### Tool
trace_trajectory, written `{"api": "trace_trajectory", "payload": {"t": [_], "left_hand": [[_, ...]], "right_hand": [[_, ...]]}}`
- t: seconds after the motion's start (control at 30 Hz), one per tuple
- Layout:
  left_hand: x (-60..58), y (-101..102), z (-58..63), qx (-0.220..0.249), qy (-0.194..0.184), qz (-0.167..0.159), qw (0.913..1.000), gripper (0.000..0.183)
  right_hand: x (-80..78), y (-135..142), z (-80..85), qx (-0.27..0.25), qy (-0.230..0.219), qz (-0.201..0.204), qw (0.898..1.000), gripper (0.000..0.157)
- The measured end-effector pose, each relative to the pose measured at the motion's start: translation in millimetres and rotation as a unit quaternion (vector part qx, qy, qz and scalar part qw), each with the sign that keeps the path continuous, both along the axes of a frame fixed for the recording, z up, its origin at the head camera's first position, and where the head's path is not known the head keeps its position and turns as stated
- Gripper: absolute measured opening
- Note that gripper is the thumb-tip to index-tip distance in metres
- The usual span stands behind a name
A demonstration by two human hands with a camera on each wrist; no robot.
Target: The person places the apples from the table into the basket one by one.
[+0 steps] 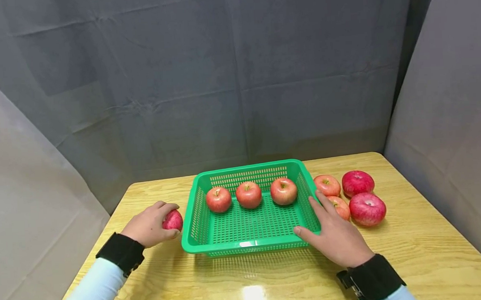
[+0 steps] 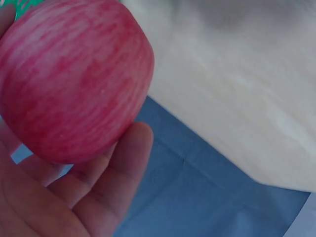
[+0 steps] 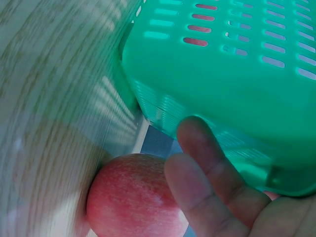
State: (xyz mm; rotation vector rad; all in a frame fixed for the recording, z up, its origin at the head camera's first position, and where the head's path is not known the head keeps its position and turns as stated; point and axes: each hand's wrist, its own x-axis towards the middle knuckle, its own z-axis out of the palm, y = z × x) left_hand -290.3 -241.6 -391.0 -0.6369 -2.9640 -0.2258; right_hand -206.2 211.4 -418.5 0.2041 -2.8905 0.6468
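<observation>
My left hand [image 1: 149,225] grips a pinkish-red apple [image 2: 74,79] beside the basket's left side; in the left wrist view the fingers curl under it. A green plastic basket [image 1: 244,246] stands on the table with three red-yellow apples in a row inside: a left one [image 1: 218,199], a middle one [image 1: 248,195] and a right one [image 1: 284,191]. Over the basket's front right corner, my right hand [image 1: 337,235] lies with fingers spread along the rim. Two of its fingers [image 3: 190,180] extend outside the basket wall in the right wrist view, next to an apple [image 3: 133,197].
Right of the basket sit two lighter apples, a rear one [image 1: 327,185] and a front one [image 1: 339,207] partly behind my right hand. Two deep-red apples, one behind [image 1: 358,183] and one in front [image 1: 367,209], lie farther right. Grey cloth [image 1: 181,81] surrounds the wooden table [image 1: 409,232].
</observation>
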Motion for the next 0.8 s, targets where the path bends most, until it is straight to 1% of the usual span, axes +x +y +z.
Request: {"api": "trace_trajectory", "payload": {"t": [0.2, 0.37, 0.57, 0.8], "left_hand": [[-3.7, -2.2, 23.7, 0.002, 0.026, 0.003, 0.9997, 0.063], [-8.5, 9.6, 42.0, 0.005, 0.044, -0.004, 0.9990, 0.064], [-13.5, 32.2, 52.8, 0.003, 0.059, -0.043, 0.9973, 0.064], [-20.8, 63.1, 63.5, -0.009, 0.070, -0.077, 0.9945, 0.061]], "right_hand": [[-0.3, -0.3, 0.0, -0.001, -0.001, 0.000, 1.000, 0.104], [0.1, -0.3, 0.6, -0.003, 0.002, 0.000, 1.000, 0.103], [0.4, -0.2, 0.0, -0.004, 0.001, 0.002, 1.000, 0.103], [0.3, -0.7, 0.3, -0.004, 0.001, 0.003, 1.000, 0.104]]}}
